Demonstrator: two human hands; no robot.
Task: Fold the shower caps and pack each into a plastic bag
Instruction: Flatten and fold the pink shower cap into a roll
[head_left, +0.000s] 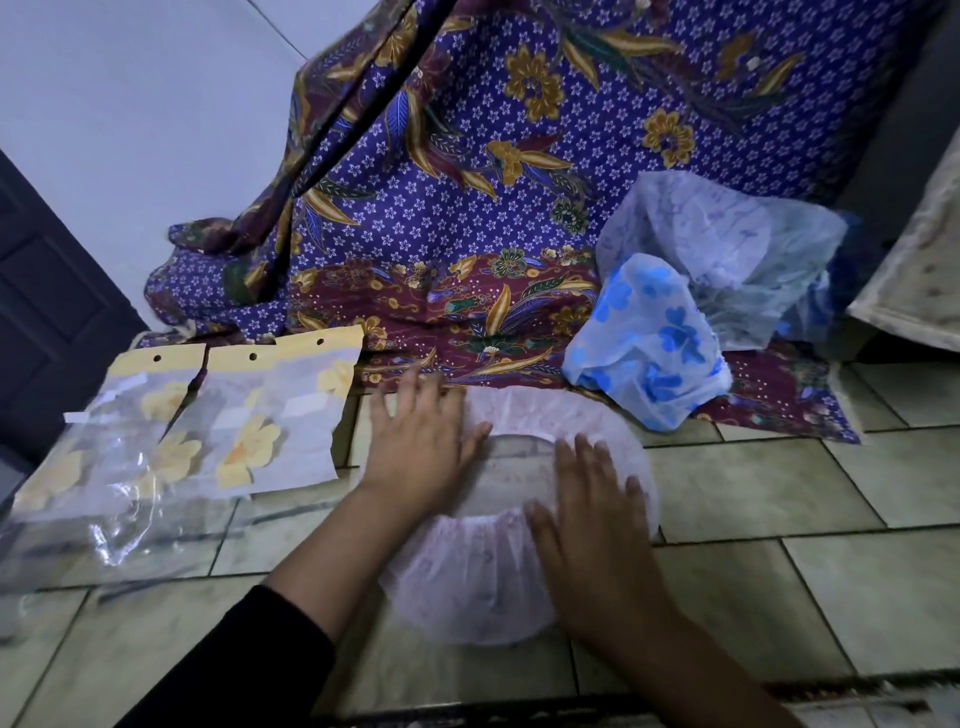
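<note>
— What lies closest?

— A black sleeve (249, 660) on the left arm, reaching out over the tiled floor (779, 493). Just past it a pink shower cap (467, 582) lies spread on the tiles, its elastic opening facing up.

— And the hands?

— Both are released, gripping nothing. The right hand (597, 525) presses flat on the cap's right side, fingers straight and slightly spread. The left hand (421, 441) lies flat on the cap's far left edge, thumb on the rim, fingertips reaching the cloth beyond.

— What's to the left?

— Two packed plastic bags (270, 415) side by side on the floor, each with a yellow header strip and a yellow-flowered cap inside. Nearer than those, some clear empty bags (104, 519) lie crumpled.

— Farther off?

— To the right, a blue-flowered shower cap (649, 353) sits bunched on a batik cloth (467, 182). A paler cap (727, 244) sits touching it from behind. The purple and maroon cloth runs from the floor upward, draped over something hidden.
</note>
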